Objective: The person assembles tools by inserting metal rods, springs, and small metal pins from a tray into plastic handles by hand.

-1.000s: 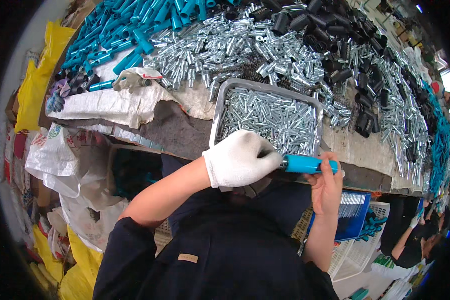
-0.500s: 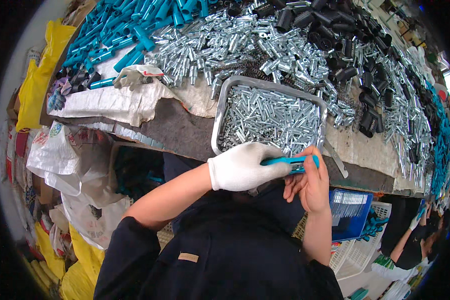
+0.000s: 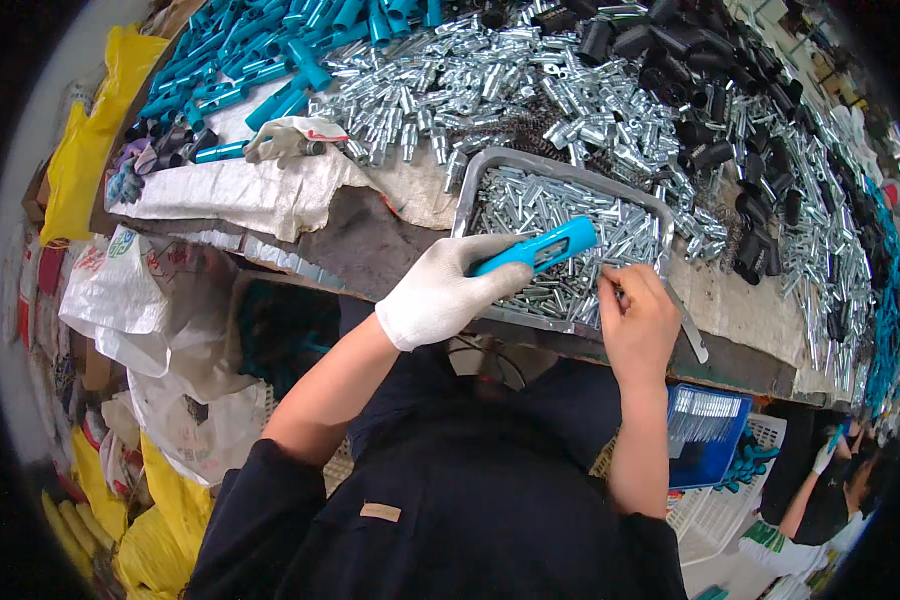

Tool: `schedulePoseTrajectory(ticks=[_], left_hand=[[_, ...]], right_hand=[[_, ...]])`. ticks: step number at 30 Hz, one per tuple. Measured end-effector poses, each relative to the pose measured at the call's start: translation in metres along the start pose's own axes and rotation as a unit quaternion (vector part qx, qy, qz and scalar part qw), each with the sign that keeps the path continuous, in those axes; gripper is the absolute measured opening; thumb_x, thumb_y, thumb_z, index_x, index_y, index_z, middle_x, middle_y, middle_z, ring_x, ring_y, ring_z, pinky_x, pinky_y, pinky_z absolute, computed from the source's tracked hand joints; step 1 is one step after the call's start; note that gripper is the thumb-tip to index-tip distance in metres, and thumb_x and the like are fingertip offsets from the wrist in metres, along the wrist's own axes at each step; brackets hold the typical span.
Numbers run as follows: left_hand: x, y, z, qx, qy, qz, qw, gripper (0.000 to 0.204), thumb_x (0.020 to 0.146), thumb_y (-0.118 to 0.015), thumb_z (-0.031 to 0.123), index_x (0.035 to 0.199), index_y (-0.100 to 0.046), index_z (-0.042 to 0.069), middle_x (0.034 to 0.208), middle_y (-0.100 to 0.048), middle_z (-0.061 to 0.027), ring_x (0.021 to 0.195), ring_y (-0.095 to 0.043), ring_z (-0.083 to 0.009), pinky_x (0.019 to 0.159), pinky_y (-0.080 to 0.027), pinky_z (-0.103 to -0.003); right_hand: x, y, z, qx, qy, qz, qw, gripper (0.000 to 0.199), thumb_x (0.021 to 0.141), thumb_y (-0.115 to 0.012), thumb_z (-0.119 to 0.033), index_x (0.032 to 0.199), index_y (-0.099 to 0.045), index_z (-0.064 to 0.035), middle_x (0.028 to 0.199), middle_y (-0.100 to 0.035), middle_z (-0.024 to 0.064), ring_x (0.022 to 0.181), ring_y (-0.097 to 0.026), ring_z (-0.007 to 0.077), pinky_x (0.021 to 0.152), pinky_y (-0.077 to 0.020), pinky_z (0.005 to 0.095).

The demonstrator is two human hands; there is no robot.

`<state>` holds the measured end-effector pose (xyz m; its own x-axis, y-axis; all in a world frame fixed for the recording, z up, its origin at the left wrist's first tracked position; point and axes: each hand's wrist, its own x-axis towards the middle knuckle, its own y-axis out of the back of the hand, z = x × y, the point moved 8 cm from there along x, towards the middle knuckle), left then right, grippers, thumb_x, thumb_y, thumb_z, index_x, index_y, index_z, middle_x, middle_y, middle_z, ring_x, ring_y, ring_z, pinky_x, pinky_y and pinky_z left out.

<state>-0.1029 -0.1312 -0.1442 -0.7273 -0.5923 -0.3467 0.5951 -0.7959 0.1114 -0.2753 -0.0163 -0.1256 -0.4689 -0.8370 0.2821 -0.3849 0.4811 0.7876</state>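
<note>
My left hand (image 3: 448, 288), in a white knitted glove, is closed round a teal slotted tube (image 3: 568, 240). The tube's free end tilts up to the right above the metal tray (image 3: 466, 205), and a long opening in its side shows metal inside. Bare-skinned, my right hand (image 3: 642, 318) is over the tray's near right corner with thumb and fingers pinched together. Whatever lies between those fingertips is too small to make out. Short silvery pins (image 3: 540, 205) fill the tray in a loose heap.
Teal tubes (image 3: 270, 65), silvery metal fittings (image 3: 490, 85) and black sleeves (image 3: 710, 155) are heaped across the bench. Beside the tray lies a flat metal strip (image 3: 692, 335). Under the bench, a blue bin (image 3: 705, 435) stands right; another person's gloved hand (image 3: 823, 458) shows beyond.
My right hand has let go of the teal tube and moved to the pins at the tray's near corner. My left hand has lifted the tube farther over the tray.
</note>
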Motion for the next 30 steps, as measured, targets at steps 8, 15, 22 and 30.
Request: schedulePoseTrajectory(ticks=[8, 15, 22, 30], left_hand=[[0.004, -0.003, 0.006, 0.021, -0.034, 0.026, 0.999, 0.043, 0.088, -0.063, 0.028, 0.119, -0.064, -0.001, 0.074, -0.058, 0.0011, 0.066, -0.050, -0.0059, 0.059, -0.041, -0.025], [0.005, -0.007, 0.015, 0.037, -0.061, 0.031, 0.997, 0.044, 0.087, -0.064, 0.030, 0.118, -0.064, -0.002, 0.076, -0.059, -0.0007, 0.068, -0.051, -0.0068, 0.062, -0.044, -0.026], [0.006, -0.017, 0.016, 0.043, -0.059, 0.012, 0.997, 0.047, 0.086, -0.066, 0.029, 0.120, -0.062, -0.003, 0.088, -0.066, -0.0049, 0.079, -0.056, -0.0091, 0.073, -0.049, -0.028], [-0.009, -0.021, 0.037, 0.137, -0.169, 0.134, 0.967, 0.040, 0.085, -0.067, 0.022, 0.117, -0.063, -0.002, 0.086, -0.067, -0.0159, 0.077, -0.062, -0.0125, 0.073, -0.051, -0.031]], right_hand=[[-0.001, 0.002, -0.003, -0.035, -0.052, -0.048, 0.997, 0.008, 0.074, -0.069, -0.009, 0.080, -0.065, -0.0056, 0.083, -0.065, 0.0081, 0.071, -0.064, 0.0286, 0.063, -0.0492, 0.0367], [0.001, 0.015, 0.002, 0.090, -0.121, 0.030, 0.988, 0.006, 0.076, -0.070, -0.003, 0.080, -0.066, -0.0026, 0.074, -0.065, 0.0043, 0.061, -0.061, 0.0130, 0.054, -0.0448, 0.0265], [-0.002, 0.017, -0.020, 0.278, -0.078, 0.104, 0.952, 0.010, 0.076, -0.073, 0.000, 0.082, -0.067, -0.0027, 0.077, -0.065, 0.0008, 0.056, -0.052, 0.0042, 0.049, -0.0365, 0.0185], [-0.007, 0.022, -0.050, 0.133, 0.081, 0.187, 0.970, 0.014, 0.071, -0.075, 0.001, 0.080, -0.065, -0.0037, 0.078, -0.066, 0.0055, 0.052, -0.053, 0.0092, 0.044, -0.0393, 0.0230]])
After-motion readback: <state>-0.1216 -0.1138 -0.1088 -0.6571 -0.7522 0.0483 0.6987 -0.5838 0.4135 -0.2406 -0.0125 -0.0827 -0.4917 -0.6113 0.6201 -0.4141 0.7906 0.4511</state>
